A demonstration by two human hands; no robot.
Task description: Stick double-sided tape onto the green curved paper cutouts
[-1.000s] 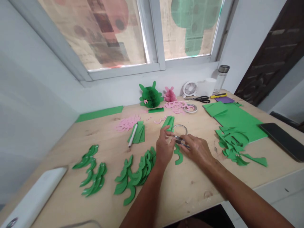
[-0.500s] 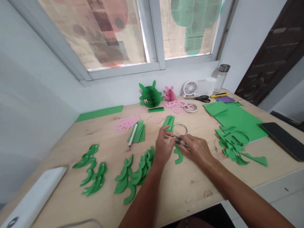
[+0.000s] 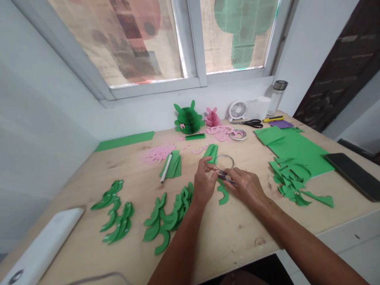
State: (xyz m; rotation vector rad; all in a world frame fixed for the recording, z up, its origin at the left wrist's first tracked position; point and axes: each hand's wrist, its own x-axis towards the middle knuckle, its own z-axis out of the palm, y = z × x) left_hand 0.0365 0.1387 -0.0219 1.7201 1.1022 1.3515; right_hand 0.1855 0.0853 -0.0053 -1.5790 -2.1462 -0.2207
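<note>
My left hand (image 3: 205,181) is closed in a pinch near the middle of the table, its fingertips almost meeting those of my right hand. What it pinches is too small to make out. My right hand (image 3: 246,183) is closed around a small dark tool (image 3: 230,182) with a metallic look, its exact kind unclear. Just beyond the fingers is a thin roll of tape (image 3: 225,156), seen as a ring; whether a finger supports it is hidden. Below the fingertips lies a curved green paper piece (image 3: 225,196). Folded green paper strips (image 3: 211,151) lie behind my left hand.
Several curved green pieces (image 3: 163,237) lie left of my forearm, others (image 3: 118,225) farther left. A white pen (image 3: 166,168) rests on green paper. Green scraps (image 3: 292,178), a phone (image 3: 353,174), scissors (image 3: 252,123), a tape roll (image 3: 238,139) and a bottle (image 3: 276,99) stand or lie rightward.
Both hands keep almost the same place and grip, with only a slight shift of the fingers and the dark tool. Everything else looks unmoved.
</note>
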